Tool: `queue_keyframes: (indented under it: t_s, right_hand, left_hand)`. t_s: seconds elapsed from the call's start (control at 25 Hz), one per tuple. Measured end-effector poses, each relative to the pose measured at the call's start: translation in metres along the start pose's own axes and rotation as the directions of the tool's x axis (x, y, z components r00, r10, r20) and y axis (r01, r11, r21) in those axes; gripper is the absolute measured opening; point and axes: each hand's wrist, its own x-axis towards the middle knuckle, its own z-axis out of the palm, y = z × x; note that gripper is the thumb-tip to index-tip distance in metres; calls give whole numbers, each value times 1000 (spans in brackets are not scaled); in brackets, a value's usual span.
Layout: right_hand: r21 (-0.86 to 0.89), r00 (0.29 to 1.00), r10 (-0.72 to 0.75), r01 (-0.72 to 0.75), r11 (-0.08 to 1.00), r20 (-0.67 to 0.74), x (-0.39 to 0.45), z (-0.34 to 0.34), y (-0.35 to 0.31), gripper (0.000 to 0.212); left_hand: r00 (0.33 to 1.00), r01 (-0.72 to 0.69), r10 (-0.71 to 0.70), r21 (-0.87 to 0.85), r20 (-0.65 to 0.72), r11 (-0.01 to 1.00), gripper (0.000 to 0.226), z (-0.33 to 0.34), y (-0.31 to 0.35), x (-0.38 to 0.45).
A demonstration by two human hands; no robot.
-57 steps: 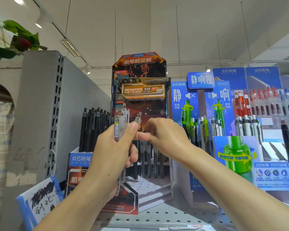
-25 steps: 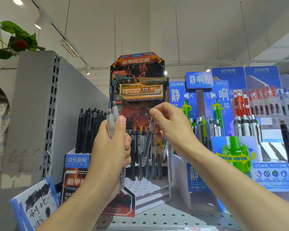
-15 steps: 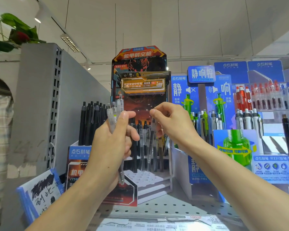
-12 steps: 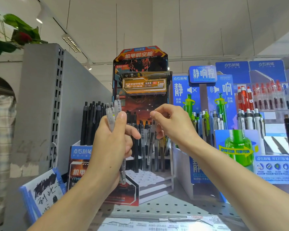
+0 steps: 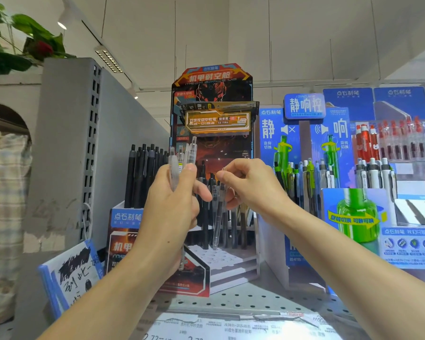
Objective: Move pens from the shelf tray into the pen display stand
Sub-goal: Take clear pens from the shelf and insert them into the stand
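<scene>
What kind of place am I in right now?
Most likely a stationery shop aisle. A printed pen stand holds rows of upright pens, more branded displays of pens stand beside it on a perforated metal shelf, and price labels run along the shelf edge.

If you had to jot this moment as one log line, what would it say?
left hand: grips bundle of clear pens | right hand: pinches one clear pen upright, tip over white hole tier of pen display stand | not yet seated
</scene>
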Motion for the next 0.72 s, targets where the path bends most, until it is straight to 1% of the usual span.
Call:
queue_keyframes:
  t_s: [0.12, 0.24, 0.32, 0.4, 0.52, 0.64, 0.72]
  right_hand:
    - [-17, 1000, 7, -6, 1000, 26, -1, -1, -2, 17]
    - [-52, 997, 15, -11, 999, 80, -2, 1, -1, 14]
    - [-107, 997, -31, 38, 994, 67, -4, 2, 1, 11]
    - [-161, 994, -99, 106, 981, 52, -5, 3, 3, 14]
    - [-236, 986, -141, 158, 959, 88, -5, 7, 5, 10]
    - [-250, 987, -126, 148, 957, 98, -2, 7, 4, 10]
    - [-294, 986, -129, 155, 943, 106, -1, 5, 3, 5]
  left_hand:
    - [1000, 30, -30, -2, 0, 1000, 26, 0, -1, 2]
    - [1000, -27, 27, 48, 5, 998, 18, 0, -1, -1]
    - [999, -48, 47, 63, 16, 997, 14, 0, -1, -2]
    - [999, -48, 47, 63, 26, 997, 13, -1, -1, -3]
    - [1000, -14, 13, 73, 12, 997, 11, -1, -2, -3]
    - [999, 49, -48, 58, -24, 997, 13, 0, -3, -1]
    - [999, 47, -47, 67, -13, 997, 16, 0, -2, -1]
